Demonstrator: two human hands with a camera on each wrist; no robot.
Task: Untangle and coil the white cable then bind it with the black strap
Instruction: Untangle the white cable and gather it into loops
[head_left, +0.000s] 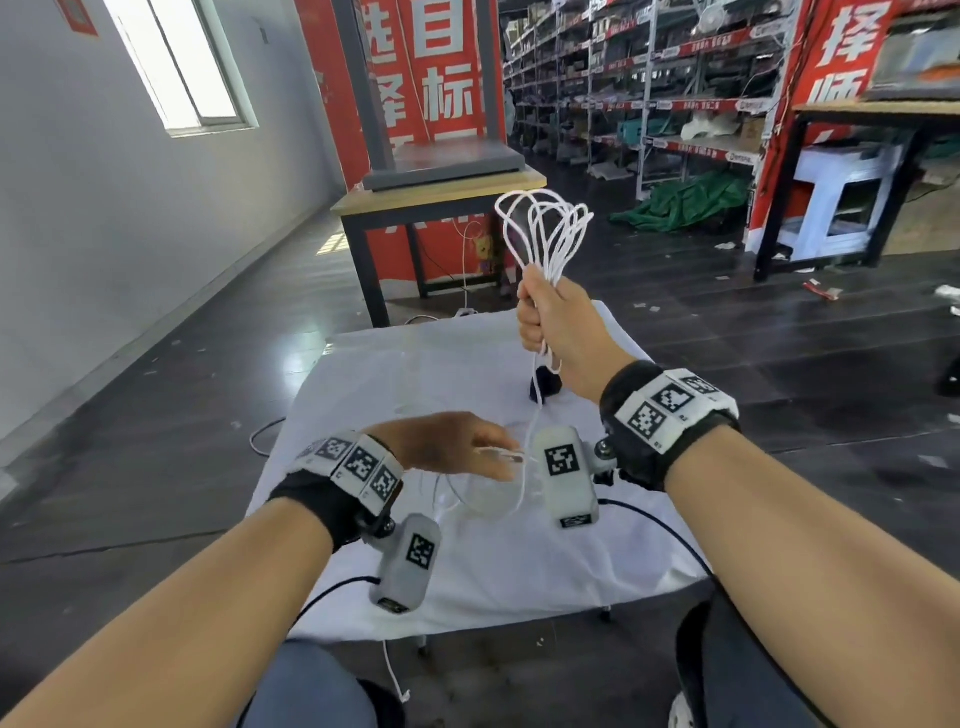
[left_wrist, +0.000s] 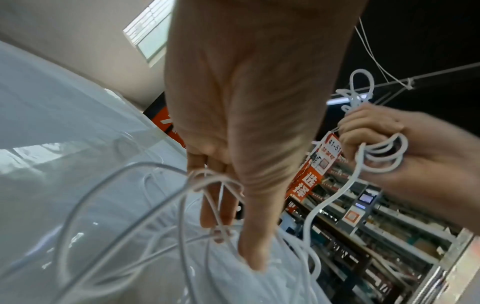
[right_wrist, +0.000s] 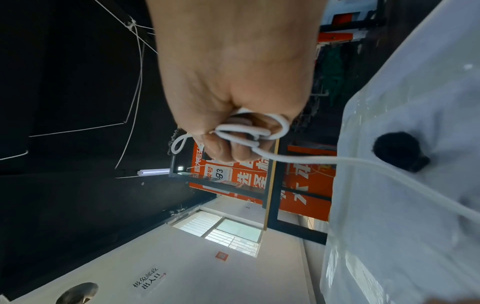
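Note:
My right hand (head_left: 535, 317) is raised above the white-covered table (head_left: 389, 374) and grips a bundle of white cable (head_left: 543, 228) in its fist, with several loops standing up out of it. The right wrist view shows the cable (right_wrist: 259, 131) wrapped by the curled fingers (right_wrist: 233, 148). One strand hangs from the fist down to my left hand (head_left: 498, 457), low over the table. There the fingers (left_wrist: 213, 205) are fairly straight, and loose cable strands (left_wrist: 207, 181) cross them and spread over the cloth. A black strap (head_left: 545, 387) (right_wrist: 400, 153) lies on the cloth behind my right hand.
Beyond the cloth stands a wooden-topped table on a black frame (head_left: 441, 192) in front of red banners. Stock shelves (head_left: 649, 104) fill the back right, and a black-framed bench (head_left: 857, 109) with a white stool under it is at far right. My knees are at the near edge.

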